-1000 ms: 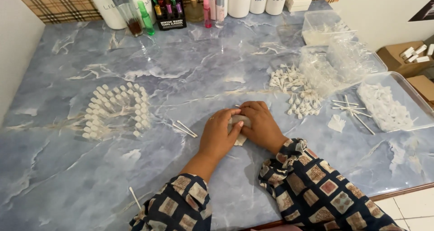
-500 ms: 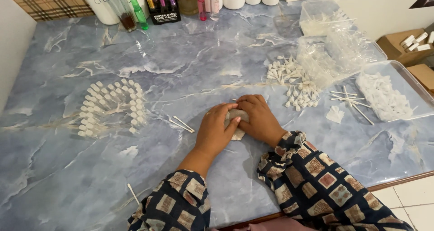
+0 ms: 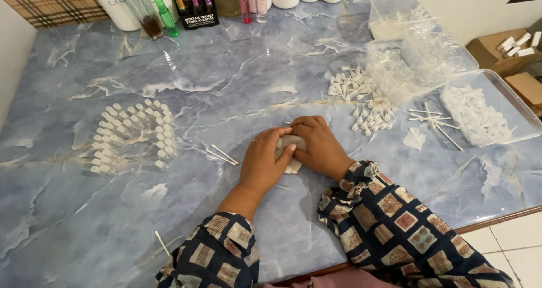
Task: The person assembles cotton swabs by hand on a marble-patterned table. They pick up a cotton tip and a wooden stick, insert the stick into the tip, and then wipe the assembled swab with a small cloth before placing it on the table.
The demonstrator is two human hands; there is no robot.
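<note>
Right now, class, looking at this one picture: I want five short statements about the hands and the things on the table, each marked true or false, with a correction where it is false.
1. Both hands, left hand and right hand, close together over a small pale bundle. True.
2. The capped clear vials lie to the right of the hands. False: they lie to the left.
3. The two thin white sticks lie beside the left hand, apart from it. True.
4. The tray of white caps sits at the table's left edge. False: it sits at the right edge.
5. The marble tabletop is red. False: it is blue-grey.
</note>
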